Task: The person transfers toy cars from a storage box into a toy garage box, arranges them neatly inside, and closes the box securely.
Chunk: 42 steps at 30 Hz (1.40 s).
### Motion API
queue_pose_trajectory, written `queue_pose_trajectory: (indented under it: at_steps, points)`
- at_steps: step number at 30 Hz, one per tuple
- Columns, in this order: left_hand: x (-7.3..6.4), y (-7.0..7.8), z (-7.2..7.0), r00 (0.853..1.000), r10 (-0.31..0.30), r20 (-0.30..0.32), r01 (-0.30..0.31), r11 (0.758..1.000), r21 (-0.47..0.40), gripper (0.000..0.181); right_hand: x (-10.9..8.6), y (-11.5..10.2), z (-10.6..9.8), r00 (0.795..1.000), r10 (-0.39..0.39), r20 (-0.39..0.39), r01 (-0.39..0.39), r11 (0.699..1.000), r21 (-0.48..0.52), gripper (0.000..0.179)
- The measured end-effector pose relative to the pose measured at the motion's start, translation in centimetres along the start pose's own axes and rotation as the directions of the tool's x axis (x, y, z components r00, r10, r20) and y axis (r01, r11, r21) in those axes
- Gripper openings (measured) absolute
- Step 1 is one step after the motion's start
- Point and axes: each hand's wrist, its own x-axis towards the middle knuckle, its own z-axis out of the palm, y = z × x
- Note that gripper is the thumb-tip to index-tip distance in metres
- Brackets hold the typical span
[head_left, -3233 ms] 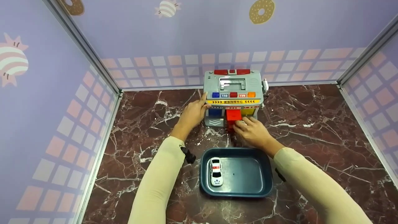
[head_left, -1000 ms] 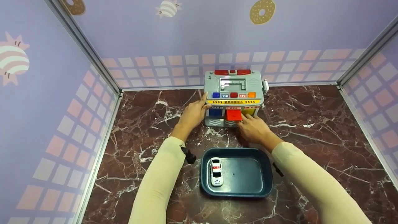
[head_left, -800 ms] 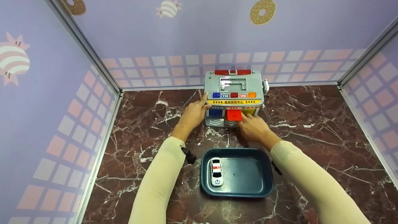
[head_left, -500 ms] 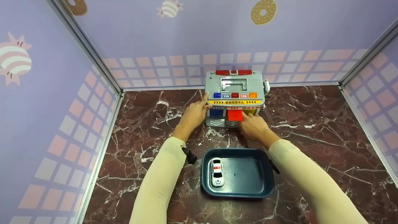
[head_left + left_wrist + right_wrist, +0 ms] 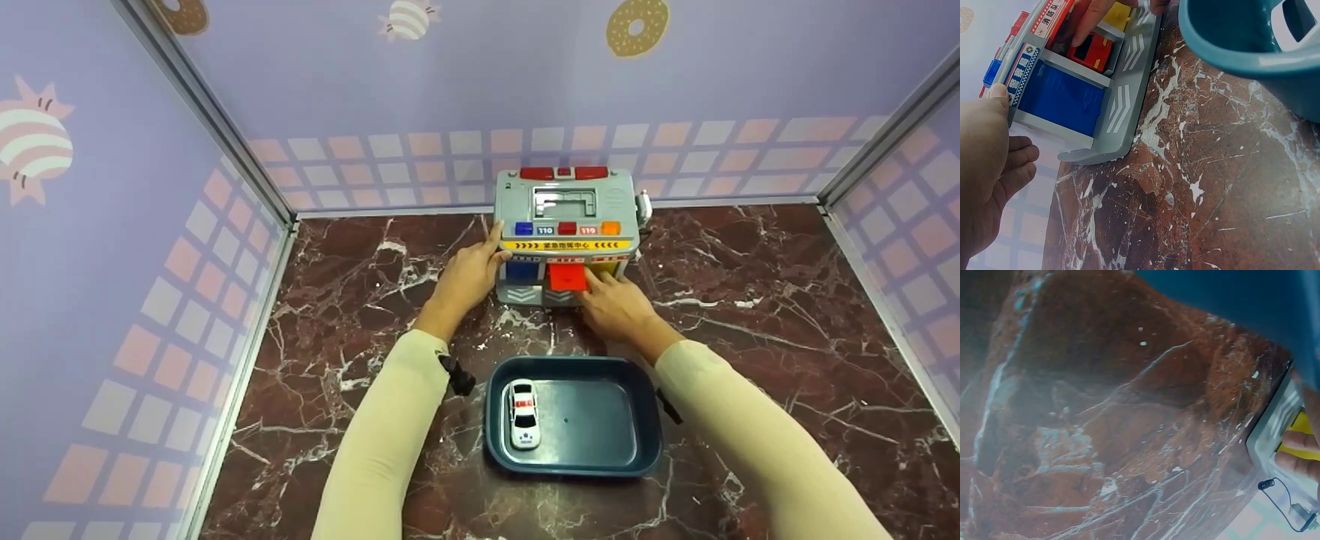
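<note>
The left hand [image 5: 466, 276] rests flat against the left side wall of the toy emergency station [image 5: 565, 217], thumb up along the corner and fingers relaxed, gripping nothing; the left wrist view shows the thumb tip on the grey edge and the other fingers loosely bent beside the wall. Just right of that hand is the closed blue garage door [image 5: 1061, 99], with the grey ramp [image 5: 1123, 107] at its foot.

Next along, the red garage door [image 5: 567, 277] of the middle bay stands partly raised, and in the left wrist view a red toy fire truck [image 5: 1090, 52] sits in that bay with a finger lying on its roof. That finger belongs to the right hand [image 5: 616, 304], whose straight fingers reach into the bay front and touch the red door's right edge; the hand pinches nothing. Beyond its fingertips is the yellow garage door [image 5: 1299, 439].

Below both wrists, near the person, a teal tray [image 5: 645, 420] lies on the marble table [image 5: 787, 300], holding a white police car [image 5: 523, 413] along its left side, well apart from either hand.
</note>
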Motion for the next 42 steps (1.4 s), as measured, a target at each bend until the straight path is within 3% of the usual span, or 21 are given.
queue_pose_trajectory:
  at_steps: [9,13,20,28,34,42]
  points:
    - [-0.1,0.2,-0.2,1.0,0.018,-0.002,-0.018,1.0,0.003,0.067,-1.5,0.6,0.1,0.984,-0.106,-0.142,0.108,0.994,0.005,0.049]
    - [-0.1,0.2,-0.2,1.0,0.018,0.003,-0.018,1.0,0.019,0.067,-2.2,0.8,-0.3,0.981,-0.13,-0.144,0.134,0.991,0.017,0.061]
    - [0.0,0.2,-0.2,1.0,-0.001,0.006,0.001,1.0,0.014,0.067,-3.0,0.8,-1.3,0.981,-0.163,-0.106,0.167,0.986,0.024,0.066]
    - [-0.1,0.4,-0.2,1.0,-0.012,0.007,0.012,1.0,0.029,0.068,-3.5,0.8,-1.9,0.939,-0.244,-0.241,0.249,0.968,-0.01,0.067]
    - [-0.2,0.3,-0.3,1.0,-0.015,0.01,0.015,1.0,0.023,0.068,-3.5,1.0,-2.6,0.91,-0.285,-0.301,0.285,0.957,-0.042,0.064]
    - [-0.2,0.5,-0.3,1.0,-0.01,0.014,0.009,1.0,0.02,0.068,-3.1,1.6,-3.6,0.899,-0.287,-0.332,0.275,0.958,-0.084,0.065]
